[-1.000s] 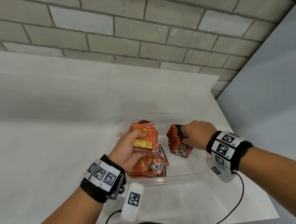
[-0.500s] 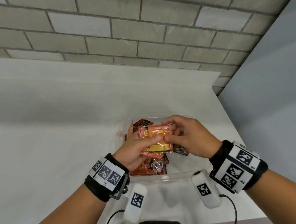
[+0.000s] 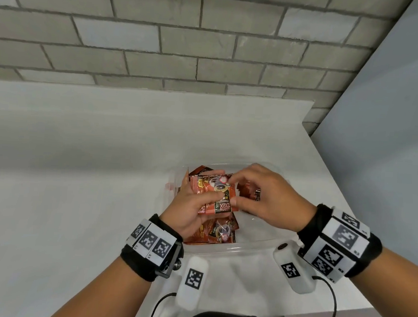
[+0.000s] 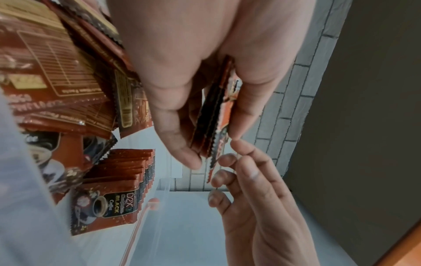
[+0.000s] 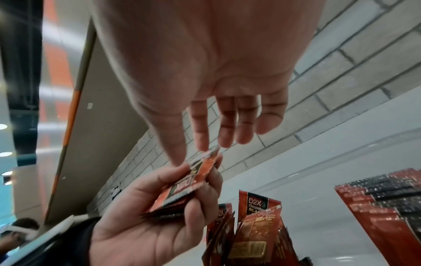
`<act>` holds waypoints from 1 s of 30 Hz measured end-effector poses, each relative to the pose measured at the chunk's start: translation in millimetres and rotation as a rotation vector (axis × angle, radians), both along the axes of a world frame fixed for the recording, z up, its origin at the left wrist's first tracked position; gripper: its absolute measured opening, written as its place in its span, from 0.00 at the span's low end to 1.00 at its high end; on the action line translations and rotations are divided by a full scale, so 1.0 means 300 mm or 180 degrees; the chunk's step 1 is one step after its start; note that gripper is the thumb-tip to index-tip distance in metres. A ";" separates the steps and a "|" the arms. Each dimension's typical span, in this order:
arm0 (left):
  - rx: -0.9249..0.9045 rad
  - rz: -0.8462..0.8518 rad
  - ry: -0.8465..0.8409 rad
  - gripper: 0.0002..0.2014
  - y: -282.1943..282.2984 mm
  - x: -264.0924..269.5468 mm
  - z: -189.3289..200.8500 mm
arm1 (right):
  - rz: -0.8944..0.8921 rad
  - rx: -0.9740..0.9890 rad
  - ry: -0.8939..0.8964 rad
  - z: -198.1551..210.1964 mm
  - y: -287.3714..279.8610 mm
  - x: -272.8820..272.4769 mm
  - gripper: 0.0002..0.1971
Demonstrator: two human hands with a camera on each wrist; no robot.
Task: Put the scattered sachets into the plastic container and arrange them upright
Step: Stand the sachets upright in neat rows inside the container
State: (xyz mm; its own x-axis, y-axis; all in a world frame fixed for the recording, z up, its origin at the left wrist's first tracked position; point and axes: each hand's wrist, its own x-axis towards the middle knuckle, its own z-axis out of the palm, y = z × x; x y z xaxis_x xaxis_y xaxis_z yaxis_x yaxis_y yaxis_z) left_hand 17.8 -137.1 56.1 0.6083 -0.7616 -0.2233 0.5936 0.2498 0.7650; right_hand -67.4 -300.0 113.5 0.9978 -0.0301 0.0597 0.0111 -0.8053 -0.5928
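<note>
My left hand (image 3: 213,198) grips a small stack of red-brown coffee sachets (image 3: 222,206) above the clear plastic container (image 3: 246,250), with the printed front facing up. My right hand (image 3: 232,191) pinches the stack's right edge between thumb and forefinger. In the left wrist view the stack (image 4: 212,111) sits edge-on between thumb and fingers. Loose sachets (image 3: 219,232) lie in a heap in the container's left half. A row of upright sachets (image 4: 127,172) stands in the right half, mostly hidden behind my right hand in the head view.
The container sits near the front right corner of a white table (image 3: 78,199). A brick wall (image 3: 161,45) runs behind it and a grey panel (image 3: 389,120) stands to the right. No sachets show on the table outside the container.
My right hand left the upright row and came over to the stack in my left hand. The stack's top face now shows the printed front instead of the yellow-labelled back.
</note>
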 end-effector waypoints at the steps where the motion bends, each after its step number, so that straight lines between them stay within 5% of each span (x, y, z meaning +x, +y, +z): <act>1: 0.0001 0.0012 -0.0008 0.26 -0.001 0.000 0.003 | -0.0115 0.0000 -0.0043 0.000 -0.006 0.005 0.17; 10: 0.0021 0.0072 -0.0168 0.26 -0.012 -0.012 0.008 | -0.0423 0.0777 0.0333 -0.018 0.012 0.007 0.16; 16: 0.0047 -0.0043 -0.0184 0.11 -0.006 -0.013 0.003 | -0.0246 0.0347 -0.0101 0.001 0.024 0.033 0.20; 21: -0.0146 0.0085 -0.0209 0.25 0.002 -0.010 0.016 | -0.0635 0.0586 0.0348 0.031 0.036 0.052 0.25; 25: -0.0141 0.0175 -0.0229 0.27 0.013 -0.003 0.016 | -0.1006 0.1764 0.0632 0.030 0.030 0.054 0.12; 30: -0.0020 0.0265 -0.0101 0.21 0.029 0.030 0.015 | -0.1068 0.1251 0.0308 0.047 -0.038 0.047 0.08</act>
State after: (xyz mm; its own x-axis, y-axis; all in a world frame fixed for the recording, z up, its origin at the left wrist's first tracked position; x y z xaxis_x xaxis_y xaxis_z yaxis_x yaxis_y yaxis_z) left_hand 27.0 -128.3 60.8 0.6764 -0.7094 -0.1983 0.5460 0.3022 0.7814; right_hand -53.2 -311.4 127.5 0.9298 -0.3505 -0.1123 -0.2789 -0.4719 -0.8364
